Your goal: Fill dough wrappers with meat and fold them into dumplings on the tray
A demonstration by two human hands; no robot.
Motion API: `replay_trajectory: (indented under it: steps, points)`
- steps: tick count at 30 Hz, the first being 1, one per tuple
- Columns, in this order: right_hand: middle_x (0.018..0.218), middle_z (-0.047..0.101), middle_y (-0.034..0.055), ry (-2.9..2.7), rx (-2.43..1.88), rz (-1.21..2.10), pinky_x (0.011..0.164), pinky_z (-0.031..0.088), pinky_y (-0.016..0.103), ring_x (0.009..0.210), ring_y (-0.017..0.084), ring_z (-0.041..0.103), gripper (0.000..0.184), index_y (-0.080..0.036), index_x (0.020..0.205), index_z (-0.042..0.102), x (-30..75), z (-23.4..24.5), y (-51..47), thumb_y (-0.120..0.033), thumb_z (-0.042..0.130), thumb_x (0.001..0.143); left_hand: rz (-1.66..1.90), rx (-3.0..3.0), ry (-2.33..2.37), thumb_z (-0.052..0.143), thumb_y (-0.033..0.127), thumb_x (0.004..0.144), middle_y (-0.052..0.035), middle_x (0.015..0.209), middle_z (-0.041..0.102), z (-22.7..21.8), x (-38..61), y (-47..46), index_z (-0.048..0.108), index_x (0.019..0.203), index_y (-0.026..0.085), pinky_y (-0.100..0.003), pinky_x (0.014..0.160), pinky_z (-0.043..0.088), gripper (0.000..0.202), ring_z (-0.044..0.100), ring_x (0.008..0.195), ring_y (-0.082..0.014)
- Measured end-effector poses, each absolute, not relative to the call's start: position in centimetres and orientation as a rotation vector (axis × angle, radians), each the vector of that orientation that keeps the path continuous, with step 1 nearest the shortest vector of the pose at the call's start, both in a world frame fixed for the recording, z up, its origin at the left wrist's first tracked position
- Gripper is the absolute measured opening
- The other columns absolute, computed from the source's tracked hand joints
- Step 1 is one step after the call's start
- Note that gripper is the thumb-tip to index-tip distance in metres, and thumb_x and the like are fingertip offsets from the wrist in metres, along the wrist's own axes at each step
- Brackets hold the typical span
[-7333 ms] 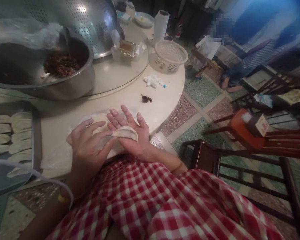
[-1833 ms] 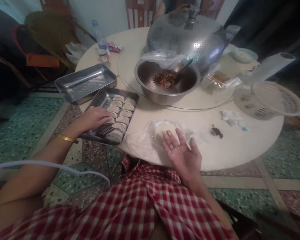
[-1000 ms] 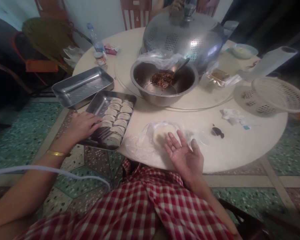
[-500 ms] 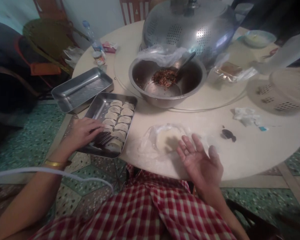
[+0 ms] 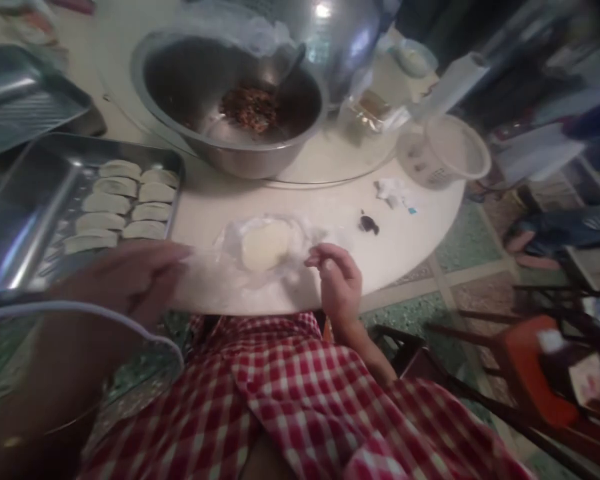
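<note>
A flat round of pale dough (image 5: pixel 266 247) lies at the table's front edge, on or inside a clear plastic sheet (image 5: pixel 230 237). My right hand (image 5: pixel 339 280) is at the sheet's right edge, its fingers curled and pinched on what looks like the plastic. My left hand (image 5: pixel 130 270) is smeared by motion, its fingertips close to the sheet's left side; whether they grip it cannot be told. Beside and partly behind this hand is a metal tray (image 5: pixel 35 180) with two rows of folded dumplings (image 5: pixel 113 187). Past the dough stands a metal bowl (image 5: pixel 245 160) with dark minced filling (image 5: pixel 253 110) and a spoon.
A second metal tray (image 5: pixel 25 100) is at far left. A perforated metal lid (image 5: pixel 325 40), a packet (image 5: pixel 375 110), a white basket (image 5: pixel 445 153) and crumpled tissue (image 5: pixel 393 191) stand or lie farther back and right. A white cable (image 5: pixel 105 313) crosses the lower left.
My view has turned rightward and closer. The left hand has left the dumpling tray toward the plastic sheet. My right hand, palm up and open before, has curled its fingers at the sheet's edge.
</note>
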State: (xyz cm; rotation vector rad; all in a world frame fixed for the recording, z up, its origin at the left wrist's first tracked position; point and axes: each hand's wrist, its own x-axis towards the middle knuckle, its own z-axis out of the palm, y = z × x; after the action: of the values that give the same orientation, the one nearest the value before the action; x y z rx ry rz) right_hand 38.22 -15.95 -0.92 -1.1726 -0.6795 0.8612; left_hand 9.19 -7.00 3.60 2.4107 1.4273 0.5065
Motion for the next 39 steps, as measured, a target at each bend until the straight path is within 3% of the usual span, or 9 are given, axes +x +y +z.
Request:
replay_trajectory:
  steps: [4, 10, 15, 21, 32, 39]
  points:
    - [0.095, 0.076, 0.0004, -0.860, -1.215, 0.813, 0.087, 0.058, 0.037, 0.087, 0.017, 0.070, 0.011, -0.030, 0.095, 0.079, 38.2, -1.2, -17.0, -0.032, 0.069, 0.089, 0.598, 2.523, 1.173, 0.037, 0.043, 0.102, -0.0059, 0.121, 0.074, 0.7, 17.9, -6.4, 0.072, 0.114, 0.028, -0.044, 0.107, 0.050, 0.041, 0.067, 0.116, -0.0277]
    - [0.097, 0.075, 0.0025, -1.009, -1.220, 0.747, 0.088, 0.057, 0.037, 0.095, 0.018, 0.069, 0.014, -0.029, 0.094, 0.078, 37.9, -2.7, -17.5, -0.034, 0.067, 0.088, 0.365, 2.732, 1.265, 0.036, 0.034, 0.100, -0.0181, 0.122, 0.070, -1.1, 22.0, -3.1, 0.072, 0.121, 0.020, -0.052, 0.095, 0.048, 0.044, 0.061, 0.113, -0.0369]
    - [0.099, 0.075, 0.0037, -1.029, -1.192, 0.736, 0.087, 0.058, 0.036, 0.096, 0.019, 0.069, 0.015, -0.028, 0.094, 0.077, 37.7, -3.7, -17.2, -0.036, 0.066, 0.089, 0.340, 2.807, 1.328, 0.043, 0.035, 0.100, -0.0163, 0.125, 0.069, -1.2, 22.2, -3.6, 0.074, 0.116, 0.025, -0.051, 0.085, 0.045, 0.036, 0.059, 0.111, -0.0377]
    - [0.101, 0.075, 0.0039, -1.035, -1.204, 0.732, 0.090, 0.058, 0.037, 0.098, 0.019, 0.070, 0.016, -0.028, 0.094, 0.076, 37.7, -4.3, -16.8, -0.038, 0.065, 0.089, 0.413, 2.749, 1.357, 0.044, 0.034, 0.101, -0.0148, 0.138, 0.066, -1.6, 22.2, -4.7, 0.073, 0.116, 0.026, -0.053, 0.086, 0.042, 0.034, 0.059, 0.114, -0.0387]
    - [0.102, 0.075, 0.0045, -1.101, -1.222, 0.707, 0.087, 0.059, 0.036, 0.097, 0.019, 0.070, 0.017, -0.027, 0.095, 0.076, 37.9, -4.2, -16.1, -0.036, 0.062, 0.091, 0.559, 2.605, 1.383, 0.049, 0.037, 0.095, -0.0137, 0.113, 0.069, -2.7, 22.7, -2.3, 0.072, 0.092, 0.026, -0.051, 0.086, 0.044, 0.025, 0.056, 0.107, -0.0360]
    - [0.107, 0.075, 0.0060, -1.287, -1.371, 0.500, 0.096, 0.055, 0.042, 0.103, 0.022, 0.067, 0.018, -0.027, 0.102, 0.075, 38.4, -4.1, -14.5, -0.029, 0.059, 0.094, 0.601, 2.631, 1.326, 0.041, 0.039, 0.100, -0.0155, 0.125, 0.067, -2.5, 21.8, -3.6, 0.069, 0.093, 0.024, -0.053, 0.092, 0.041, 0.032, 0.054, 0.118, -0.0371]
